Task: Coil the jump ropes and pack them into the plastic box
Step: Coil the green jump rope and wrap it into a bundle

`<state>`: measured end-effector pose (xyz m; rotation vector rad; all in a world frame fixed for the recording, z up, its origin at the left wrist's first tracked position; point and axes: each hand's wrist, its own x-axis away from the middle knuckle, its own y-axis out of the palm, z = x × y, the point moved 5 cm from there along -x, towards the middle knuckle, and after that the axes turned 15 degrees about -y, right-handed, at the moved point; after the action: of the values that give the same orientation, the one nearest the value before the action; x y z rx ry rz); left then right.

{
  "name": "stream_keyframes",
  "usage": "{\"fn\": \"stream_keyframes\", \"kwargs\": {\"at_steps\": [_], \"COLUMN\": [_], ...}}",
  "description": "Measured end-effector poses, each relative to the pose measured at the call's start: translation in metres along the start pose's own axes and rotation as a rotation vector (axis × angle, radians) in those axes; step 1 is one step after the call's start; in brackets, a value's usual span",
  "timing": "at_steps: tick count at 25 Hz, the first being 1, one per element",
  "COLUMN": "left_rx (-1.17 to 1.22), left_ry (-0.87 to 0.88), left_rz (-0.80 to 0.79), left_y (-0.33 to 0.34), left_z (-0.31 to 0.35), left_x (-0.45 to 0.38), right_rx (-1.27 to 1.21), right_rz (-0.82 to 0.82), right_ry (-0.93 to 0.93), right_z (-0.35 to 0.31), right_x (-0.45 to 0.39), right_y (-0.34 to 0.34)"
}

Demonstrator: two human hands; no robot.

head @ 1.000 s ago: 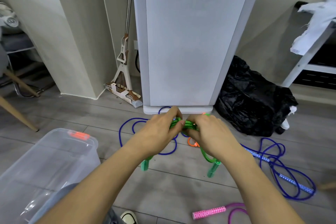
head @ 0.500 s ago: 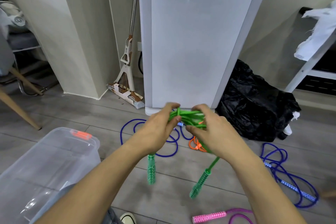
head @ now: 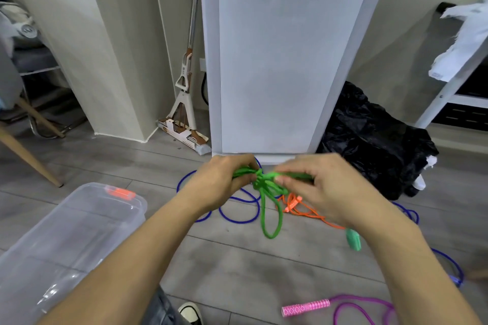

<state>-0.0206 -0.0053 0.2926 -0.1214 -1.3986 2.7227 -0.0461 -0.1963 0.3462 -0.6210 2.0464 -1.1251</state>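
Note:
Both hands hold a green jump rope in front of me, above the floor. My left hand grips one end of the bundled coil, my right hand grips the other. A loop of it hangs down between them, and one green handle dangles below my right wrist. The clear plastic box with an orange latch stands at lower left. On the floor lie a blue rope, an orange rope and a pink-handled purple rope.
A tall white appliance stands straight ahead, with a mop leaning to its left and a black plastic bag to its right. A wooden chair leg is at far left, a white rack at far right.
The hands moved apart along the green coil and lifted it slightly. The two green handles that hung below have swung; only one shows now, under the right wrist.

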Motion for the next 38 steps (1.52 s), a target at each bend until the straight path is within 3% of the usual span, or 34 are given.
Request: {"fn": "stream_keyframes", "kwargs": {"at_steps": [3, 5, 8, 10, 11, 13, 16, 19, 22, 24, 27, 29, 31, 33, 36, 38], "left_rx": [0.381, 0.693, 0.936, 1.074, 1.142, 1.271, 1.388, 1.168, 0.602, 0.261, 0.025, 0.049, 0.299, 0.58, 1.008, 1.244], "left_ry": [0.063, 0.041, 0.048, 0.006, -0.029, -0.087, -0.19, -0.273, -0.175, -0.123, -0.065, -0.016, -0.026, -0.065, -0.045, -0.026], "left_rz": [-0.381, -0.479, -0.426, -0.362, -0.347, -0.329, -0.202, 0.075, 0.305, 0.329, 0.185, -0.049, -0.372, -0.587, -0.707, -0.686], "left_y": [0.007, 0.003, -0.008, -0.012, -0.012, -0.01, -0.009, -0.012, -0.017, -0.019, -0.022, -0.019, -0.013, -0.011, -0.013, -0.012], "left_z": [0.025, 0.039, 0.046, 0.04, 0.038, 0.034, 0.021, -0.001, -0.008, -0.007, -0.007, -0.003, 0.004, 0.01, 0.017, 0.022], "left_x": [0.015, 0.022, 0.023, 0.02, 0.017, 0.013, 0.003, -0.005, -0.005, -0.005, -0.006, -0.002, 0.008, 0.017, 0.018, 0.014], "right_rx": [-0.008, -0.174, -0.492, -0.805, -0.904, -0.952, -1.054, -0.836, -0.397, -0.206, -0.169, -0.164, -0.222, -0.357, -0.674, -0.999], "right_rz": [0.367, 0.513, 0.56, 0.499, 0.561, 0.581, 0.375, 0.211, -0.043, -0.074, 0.11, 0.215, 0.29, 0.388, 0.489, 0.507], "right_ry": [0.046, 0.128, 0.239, 0.434, 0.544, 0.556, 0.38, 0.226, 0.135, 0.098, 0.147, 0.184, 0.177, 0.156, 0.236, 0.366], "right_z": [0.017, 0.029, 0.034, 0.067, 0.103, 0.125, 0.059, 0.016, 0.002, -0.003, 0.012, 0.023, 0.025, 0.028, 0.042, 0.048], "right_x": [0.007, 0.017, 0.011, 0.033, 0.044, 0.056, 0.015, -0.009, -0.008, -0.01, -0.002, 0.007, 0.01, 0.008, 0.007, 0.01], "right_y": [-0.026, -0.029, -0.017, 0.019, 0.044, 0.093, 0.098, 0.077, 0.069, 0.05, 0.016, 0.002, -0.005, -0.012, 0.002, 0.029]}}
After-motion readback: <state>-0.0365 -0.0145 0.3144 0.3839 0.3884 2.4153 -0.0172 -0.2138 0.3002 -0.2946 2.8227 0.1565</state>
